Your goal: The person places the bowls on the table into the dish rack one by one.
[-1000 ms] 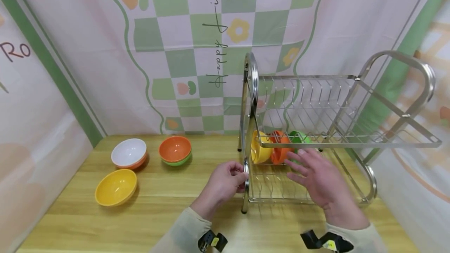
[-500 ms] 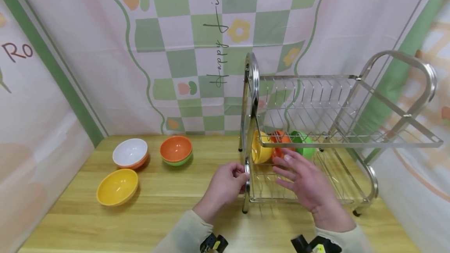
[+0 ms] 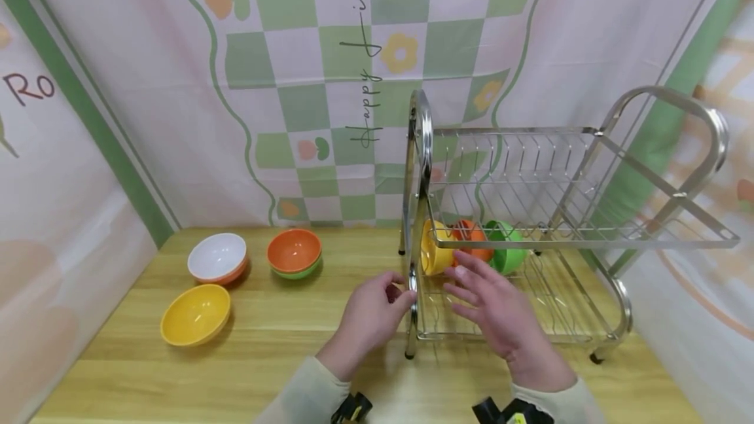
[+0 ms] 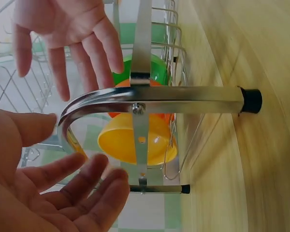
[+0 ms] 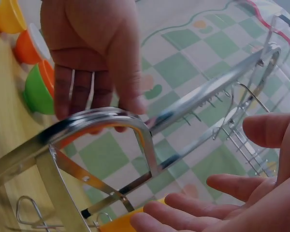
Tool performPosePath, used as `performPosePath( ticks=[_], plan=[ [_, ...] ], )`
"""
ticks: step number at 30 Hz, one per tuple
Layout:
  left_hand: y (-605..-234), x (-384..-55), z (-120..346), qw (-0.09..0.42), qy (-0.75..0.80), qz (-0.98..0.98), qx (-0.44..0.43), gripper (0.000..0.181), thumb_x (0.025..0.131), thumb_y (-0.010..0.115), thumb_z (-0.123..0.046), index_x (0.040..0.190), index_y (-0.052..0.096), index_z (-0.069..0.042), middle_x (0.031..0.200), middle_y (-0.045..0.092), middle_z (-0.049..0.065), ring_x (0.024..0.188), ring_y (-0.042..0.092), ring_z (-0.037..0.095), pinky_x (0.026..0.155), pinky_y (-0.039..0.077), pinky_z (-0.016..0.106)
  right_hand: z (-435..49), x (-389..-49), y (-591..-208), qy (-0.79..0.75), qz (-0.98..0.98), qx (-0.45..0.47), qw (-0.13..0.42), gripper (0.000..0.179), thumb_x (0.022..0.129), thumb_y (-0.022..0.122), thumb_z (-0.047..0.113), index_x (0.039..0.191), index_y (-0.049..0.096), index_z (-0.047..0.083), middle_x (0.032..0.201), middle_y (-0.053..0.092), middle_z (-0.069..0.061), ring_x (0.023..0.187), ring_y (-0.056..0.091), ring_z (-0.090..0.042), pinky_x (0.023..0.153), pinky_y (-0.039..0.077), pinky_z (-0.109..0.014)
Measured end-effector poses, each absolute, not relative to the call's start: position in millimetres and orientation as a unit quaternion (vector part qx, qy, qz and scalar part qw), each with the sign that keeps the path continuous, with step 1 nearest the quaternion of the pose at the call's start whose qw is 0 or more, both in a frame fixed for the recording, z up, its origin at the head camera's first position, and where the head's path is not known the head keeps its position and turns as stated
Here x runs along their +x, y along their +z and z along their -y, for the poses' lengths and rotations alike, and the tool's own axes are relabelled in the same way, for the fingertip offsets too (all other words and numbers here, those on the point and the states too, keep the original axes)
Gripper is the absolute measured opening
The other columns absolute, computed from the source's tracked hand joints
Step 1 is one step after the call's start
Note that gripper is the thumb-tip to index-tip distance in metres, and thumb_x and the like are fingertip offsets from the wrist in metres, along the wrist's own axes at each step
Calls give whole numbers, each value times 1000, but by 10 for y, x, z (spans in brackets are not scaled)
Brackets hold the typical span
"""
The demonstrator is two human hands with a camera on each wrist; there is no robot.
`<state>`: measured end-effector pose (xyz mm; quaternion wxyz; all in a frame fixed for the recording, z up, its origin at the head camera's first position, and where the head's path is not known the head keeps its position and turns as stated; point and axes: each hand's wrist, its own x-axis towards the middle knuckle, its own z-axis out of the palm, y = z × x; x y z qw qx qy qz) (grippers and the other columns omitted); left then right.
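Observation:
A two-tier metal dish rack (image 3: 425, 149) stands at the right of the table. On its lower tier a yellow bowl (image 3: 434, 255), an orange bowl (image 3: 471, 233) and a green bowl (image 3: 511, 255) stand on their sides in a row. My left hand (image 3: 370, 316) is at the rack's left side frame, its fingers relaxed and its thumb tip close to the curved metal in the left wrist view. In front of the lower tier, my right hand (image 3: 501, 313) has its fingers spread and holds nothing. Its fingertips overlap the orange bowl's lower part in the head view.
To the left, a white bowl (image 3: 218, 254) sits in an orange one (image 3: 230, 273), with a yellow bowl (image 3: 196, 316) in front. Another orange bowl (image 3: 294, 248) is nested in a green bowl (image 3: 299, 273). A printed curtain (image 3: 283, 51) hangs behind the table.
My right hand has moved left in front of the lower tier, uncovering the green bowl. My left hand stays by the rack's left side. The bowls have not moved.

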<state>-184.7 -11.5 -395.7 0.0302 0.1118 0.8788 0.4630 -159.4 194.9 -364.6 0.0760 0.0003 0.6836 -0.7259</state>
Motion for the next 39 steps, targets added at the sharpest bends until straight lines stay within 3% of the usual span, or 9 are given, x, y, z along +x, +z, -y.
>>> performPosePath(
  ticks=[3, 7, 11, 14, 17, 22, 29, 39],
  plan=[
    [-3958, -1823, 138, 14, 427, -897, 112, 51, 97, 59, -49, 135, 60, -16, 123, 64, 7, 111, 60, 29, 93, 51, 50, -1889, -1594, -3644, -714, -697, 1, 76, 62, 105, 51, 31, 157, 26, 11, 154, 33, -23, 135, 39, -44, 106, 40, -52],
    [-3947, -1790, 201, -26, 324, -939, 116, 68, 99, 45, -59, 149, 46, -14, 146, 47, 19, 133, 42, 42, 108, 35, 60, -1822, -1594, -3663, -694, -716, -6, 71, 67, 101, 61, 29, 157, 28, 13, 152, 37, -21, 134, 41, -42, 105, 42, -52],
    [-3945, -1764, 291, -74, 195, -972, 112, 75, 100, 29, -66, 154, 40, -15, 153, 32, 26, 140, 23, 51, 114, 15, 65, -1769, -1596, -3697, -669, -740, -22, 65, 72, 97, 67, 23, 157, 28, 13, 152, 38, -22, 132, 45, -39, 103, 44, -51],
    [-3944, -1743, 357, -78, 133, -984, 93, 81, 97, 17, -72, 156, 36, -19, 158, 23, 25, 142, 12, 53, 113, 2, 66, -1721, -1600, -3721, -657, -751, -21, 63, 73, 95, 69, 20, 157, 29, 16, 154, 36, -21, 130, 47, -38, 102, 45, -47],
    [-3950, -1736, 419, -71, 100, -990, 76, 84, 95, 14, -74, 157, 34, -21, 160, 16, 25, 143, 5, 52, 112, -4, 66, -1663, -1595, -3729, -646, -761, -17, 58, 72, 95, 69, 20, 156, 33, 20, 154, 36, -19, 130, 47, -37, 101, 47, -44],
    [-3982, -1755, 510, -52, 83, -993, 57, 85, 95, 18, -75, 156, 35, -19, 161, 11, 24, 144, -2, 51, 112, -6, 66, -1566, -1595, -3729, -623, -781, -21, 47, 67, 98, 65, 22, 156, 33, 21, 153, 38, -18, 132, 44, -40, 100, 47, -47],
    [-3996, -1761, 570, -34, 103, -993, 57, 85, 96, 21, -73, 155, 36, -15, 159, 15, 27, 143, 0, 53, 113, -2, 66, -1442, -1615, -3745, -628, -776, -1, 46, 64, 98, 64, 17, 155, 35, 23, 152, 41, -14, 128, 49, -38, 93, 54, -44],
    [-3975, -1748, 594, -25, 112, -992, 53, 81, 98, 28, -70, 155, 37, -13, 158, 17, 28, 142, 6, 55, 113, 4, 68, -1348, -1647, -3735, -611, -791, 7, 34, 66, 96, 64, 10, 155, 35, 15, 150, 45, -13, 93, 68, -21, 81, 58, -42]
  ],
)
